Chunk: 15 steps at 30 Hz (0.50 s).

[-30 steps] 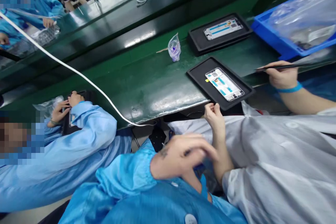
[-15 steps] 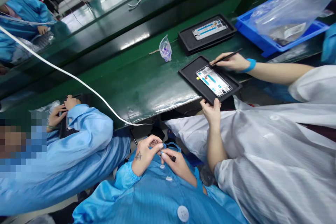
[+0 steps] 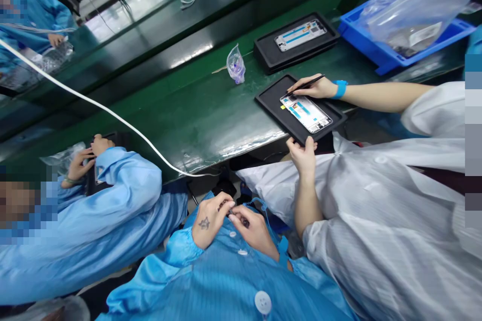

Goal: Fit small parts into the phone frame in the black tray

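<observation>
My left hand [image 3: 213, 218] is closed in a pinch in front of my blue smock [image 3: 226, 271], beside the buttons. Its fingertips meet those of my right hand [image 3: 253, 230], which is closed too. Small dark bits show between the fingers of both hands, too small and too covered to name. A blue wrist strap [image 3: 283, 248] sits at my right wrist. Just beyond that hand hangs a coiled blue cord [image 3: 259, 203]. Both hands are off the bench, low near my lap.
To the right, a co-worker in a white coat [image 3: 361, 210] holds dark tweezers [image 3: 311, 82] over a phone frame [image 3: 307, 114] in a black tray [image 3: 269, 98]. A blue bin [image 3: 384, 67], a plastic bag [image 3: 236, 67] and a white cable [image 3: 113, 110] lie on or cross the green bench [image 3: 203, 110].
My hands stay together with fingers slightly shifted. The coiled cord has moved a little right, and my wrist strap shows more. The co-worker's tweezers have moved left over the phone frame.
</observation>
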Motion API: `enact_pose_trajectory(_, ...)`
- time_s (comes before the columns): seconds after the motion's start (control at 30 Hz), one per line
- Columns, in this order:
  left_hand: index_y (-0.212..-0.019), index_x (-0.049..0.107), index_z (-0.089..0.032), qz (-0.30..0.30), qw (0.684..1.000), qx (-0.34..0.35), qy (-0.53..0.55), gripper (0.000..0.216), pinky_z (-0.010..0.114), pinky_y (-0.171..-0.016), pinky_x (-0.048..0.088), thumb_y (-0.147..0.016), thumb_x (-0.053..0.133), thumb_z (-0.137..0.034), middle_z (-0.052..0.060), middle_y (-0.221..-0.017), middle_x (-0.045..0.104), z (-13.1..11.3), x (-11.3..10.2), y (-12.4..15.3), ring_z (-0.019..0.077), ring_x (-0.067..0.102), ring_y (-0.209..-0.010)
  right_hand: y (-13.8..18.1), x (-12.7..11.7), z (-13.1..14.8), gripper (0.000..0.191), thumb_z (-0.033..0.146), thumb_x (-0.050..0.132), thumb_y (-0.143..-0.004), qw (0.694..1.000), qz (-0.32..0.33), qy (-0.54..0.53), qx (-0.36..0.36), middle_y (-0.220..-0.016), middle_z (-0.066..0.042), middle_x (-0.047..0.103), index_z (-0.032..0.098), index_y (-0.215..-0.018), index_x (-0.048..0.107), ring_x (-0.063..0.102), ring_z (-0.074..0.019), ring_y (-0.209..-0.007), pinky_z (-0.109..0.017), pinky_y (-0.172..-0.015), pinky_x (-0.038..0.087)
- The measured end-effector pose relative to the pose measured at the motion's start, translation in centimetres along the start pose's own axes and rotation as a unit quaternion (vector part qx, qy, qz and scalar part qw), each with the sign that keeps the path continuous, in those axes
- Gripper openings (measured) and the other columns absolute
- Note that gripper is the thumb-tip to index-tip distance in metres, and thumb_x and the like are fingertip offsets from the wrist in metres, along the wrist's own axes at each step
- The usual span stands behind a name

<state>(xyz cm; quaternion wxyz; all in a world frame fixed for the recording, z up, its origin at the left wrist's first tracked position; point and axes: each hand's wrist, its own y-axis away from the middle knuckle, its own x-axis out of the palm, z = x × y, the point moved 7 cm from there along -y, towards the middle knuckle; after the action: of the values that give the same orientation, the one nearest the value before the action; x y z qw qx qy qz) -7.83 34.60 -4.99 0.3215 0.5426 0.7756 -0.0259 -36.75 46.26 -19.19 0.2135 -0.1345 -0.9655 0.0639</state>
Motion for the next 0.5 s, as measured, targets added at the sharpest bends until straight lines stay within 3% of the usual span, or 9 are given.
enact_pose_trajectory(0.13, -0.098, 0.061, -0.026, 0.008, 0.999, 0.013, -0.031, 0.018, 0.026, -0.069, 0.043, -0.105, 0.045, -0.03, -0.002, -0.084, 0.067, 0.1, 0.2, 0.2, 0.0154, 0.065, -0.075, 0.3, -0.1, 0.9, 0.032, 0.038, 0.076, -0.096, 0.995, 0.006, -0.06, -0.083, -0.07, 0.003, 0.061, 0.012, -0.088, 0.06, 0.06, -0.0108, -0.054, -0.019, -0.052, 0.053)
enact_pose_trajectory(0.3, -0.104, 0.059, -0.025, 0.028, 0.999, 0.002, -0.04, 0.019, 0.026, -0.07, 0.044, -0.107, 0.041, -0.031, -0.001, -0.085, 0.068, 0.5, 0.7, 0.3, 0.0158, 0.066, -0.076, 0.7, -0.1, 1.6, 0.032, 0.032, 0.085, -0.088, 0.977, 0.021, -0.148, -0.154, -0.072, 0.003, 0.065, 0.011, -0.094, 0.061, 0.062, -0.0102, -0.052, -0.015, -0.048, 0.053)
enact_pose_trajectory(0.5, -0.106, 0.059, -0.023, 0.046, 0.997, 0.02, -0.056, 0.02, 0.024, -0.072, 0.045, -0.107, 0.04, -0.028, -0.001, -0.085, 0.068, 0.3, 1.0, -0.1, 0.0153, 0.066, -0.076, 0.2, 0.1, -0.3, 0.031, 0.018, 0.088, -0.082, 0.945, 0.047, -0.292, -0.139, -0.08, 0.001, 0.069, 0.01, -0.097, 0.062, 0.066, -0.0093, -0.057, -0.012, -0.052, 0.056)
